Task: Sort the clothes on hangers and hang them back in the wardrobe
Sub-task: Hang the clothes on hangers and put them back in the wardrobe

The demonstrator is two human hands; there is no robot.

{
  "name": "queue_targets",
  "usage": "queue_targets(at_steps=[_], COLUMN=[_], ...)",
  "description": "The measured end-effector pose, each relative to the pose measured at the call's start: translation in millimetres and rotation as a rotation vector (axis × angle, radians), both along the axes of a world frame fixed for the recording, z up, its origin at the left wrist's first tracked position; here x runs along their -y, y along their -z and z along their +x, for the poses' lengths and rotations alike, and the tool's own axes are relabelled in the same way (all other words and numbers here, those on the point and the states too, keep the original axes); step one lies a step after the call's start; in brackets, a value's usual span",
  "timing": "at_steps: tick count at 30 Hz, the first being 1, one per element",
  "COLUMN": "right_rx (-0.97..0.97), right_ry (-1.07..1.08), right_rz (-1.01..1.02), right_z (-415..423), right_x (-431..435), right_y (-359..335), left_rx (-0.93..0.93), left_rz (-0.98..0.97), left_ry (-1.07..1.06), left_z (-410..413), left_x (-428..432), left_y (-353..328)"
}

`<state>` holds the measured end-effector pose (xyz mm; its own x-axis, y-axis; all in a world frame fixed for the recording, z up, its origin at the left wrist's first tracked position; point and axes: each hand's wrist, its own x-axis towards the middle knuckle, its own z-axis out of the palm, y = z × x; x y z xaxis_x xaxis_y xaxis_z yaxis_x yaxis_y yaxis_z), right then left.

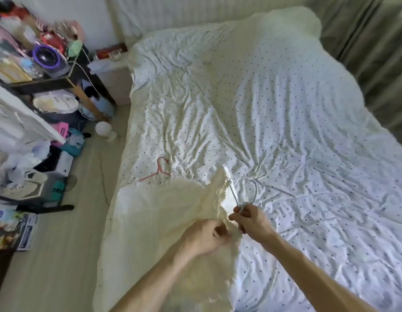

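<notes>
A cream-white garment (159,212) lies spread on the near left part of the bed (274,113). My left hand (206,237) pinches its frilled edge. My right hand (251,221) grips the neck of a pale grey hanger (255,192), whose hook curves up over the sheet and whose arm runs into the garment's top. A pink hanger (158,170) lies on the sheet just beyond the garment, partly under it.
The bed's dotted white sheet is crumpled, with a pillow (292,21) at the far end. A cluttered shelf unit (49,70) and piles of things on the floor (33,176) stand to the left. A green curtain (375,41) hangs on the right.
</notes>
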<state>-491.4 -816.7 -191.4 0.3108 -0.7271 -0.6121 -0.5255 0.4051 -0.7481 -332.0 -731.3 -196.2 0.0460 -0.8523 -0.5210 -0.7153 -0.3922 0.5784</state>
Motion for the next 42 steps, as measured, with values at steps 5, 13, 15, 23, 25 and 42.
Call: queue_targets(at_steps=[5, 13, 15, 23, 25, 42], right_rx=[-0.081, -0.114, -0.172, -0.464, -0.518, -0.842], right_ry=[-0.063, 0.244, 0.381, 0.732, 0.780, 1.433], right_rz=[-0.265, -0.633, -0.708, -0.793, -0.782, -0.168], right_z=[-136.5, -373.5, -426.8, -590.5, -618.8, -703.1], right_x=[15.2, -27.2, -46.9, -110.6, -122.9, -427.5], right_y=[-76.3, -183.8, -198.4, -241.0, -242.0, -178.5], left_rx=[0.302, 0.494, 0.384, -0.023, -0.137, -0.546], left_rz=[-0.477, -1.086, -1.119, -0.967, -0.941, -0.252], left_ry=[0.160, 0.696, 0.766, 0.951, 1.032, 1.655], left_z=[-53.9, -256.0, -319.6, -545.5, -597.5, -893.6], left_x=[76.9, 166.5, 169.7, 122.8, 108.1, -23.3], left_y=[-77.3, -160.8, -175.3, -213.6, -220.6, -204.4])
